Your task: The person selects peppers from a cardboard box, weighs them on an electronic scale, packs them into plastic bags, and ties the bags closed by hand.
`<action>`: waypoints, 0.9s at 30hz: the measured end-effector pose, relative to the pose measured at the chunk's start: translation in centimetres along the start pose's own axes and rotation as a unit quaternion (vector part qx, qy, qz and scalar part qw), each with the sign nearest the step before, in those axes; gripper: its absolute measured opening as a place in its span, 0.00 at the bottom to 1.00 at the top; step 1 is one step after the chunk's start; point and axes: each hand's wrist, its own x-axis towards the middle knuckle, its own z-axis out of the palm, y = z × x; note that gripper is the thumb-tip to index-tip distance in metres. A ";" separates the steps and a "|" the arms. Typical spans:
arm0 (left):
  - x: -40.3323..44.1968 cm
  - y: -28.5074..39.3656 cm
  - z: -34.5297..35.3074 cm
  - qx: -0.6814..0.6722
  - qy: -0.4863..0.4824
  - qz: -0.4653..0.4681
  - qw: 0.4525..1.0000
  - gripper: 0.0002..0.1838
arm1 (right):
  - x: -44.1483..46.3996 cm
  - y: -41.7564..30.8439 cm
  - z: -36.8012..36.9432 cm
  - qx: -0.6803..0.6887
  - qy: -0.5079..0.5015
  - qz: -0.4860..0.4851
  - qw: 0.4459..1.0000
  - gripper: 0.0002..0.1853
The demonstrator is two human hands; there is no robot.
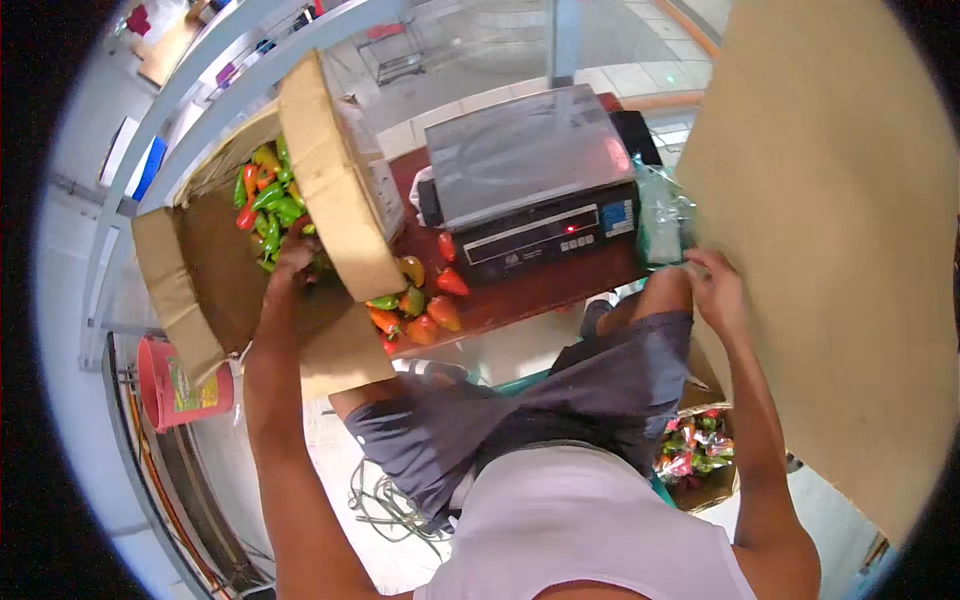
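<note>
My left hand [293, 257] reaches into an open cardboard box [345, 180] on the left. It is at the lower edge of a heap of green, red and orange peppers [270, 205]; its fingers are blurred and partly hidden there. By my right knee, my right hand [718, 288] has its fingers loosely apart and appears to hold nothing. Close to its fingertips lie clear plastic bags [661, 215] at the table's right end. Between the hands stands a black digital scale [545, 235] with a bare metal plate [525, 150].
Several loose peppers [420, 310] lie on the dark red table [520, 305], beside the box. A tall cardboard sheet [830, 220] rises on the right. Below it, another box holds wrapped peppers [697, 443]. A pink bucket [180, 385] and coiled cable [390, 505] are on the floor.
</note>
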 end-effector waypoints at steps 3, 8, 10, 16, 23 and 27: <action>-1.5 0.6 -3.2 -0.196 0.045 -0.078 0.976 0.28 | 4.6 2.5 4.0 -0.073 0.020 -0.060 0.995 0.14; -6.2 7.1 -13.9 -0.296 0.170 0.234 0.910 0.21 | 8.4 5.6 8.9 -0.172 -0.100 0.048 0.979 0.13; -14.6 20.4 -14.7 -0.381 0.176 0.257 0.870 0.20 | 9.2 7.0 10.2 -0.192 -0.095 0.073 0.974 0.11; -16.3 35.7 -1.8 -0.233 -0.005 0.443 0.865 0.22 | 10.2 11.2 12.3 -0.152 -0.076 0.096 0.981 0.13; -5.1 37.4 15.9 0.211 0.075 0.452 0.864 0.23 | 6.8 4.1 7.3 -0.059 -0.034 0.080 0.994 0.13; -4.6 36.8 17.7 0.207 0.051 0.456 0.864 0.23 | 3.8 3.6 6.8 0.034 0.066 0.084 0.994 0.12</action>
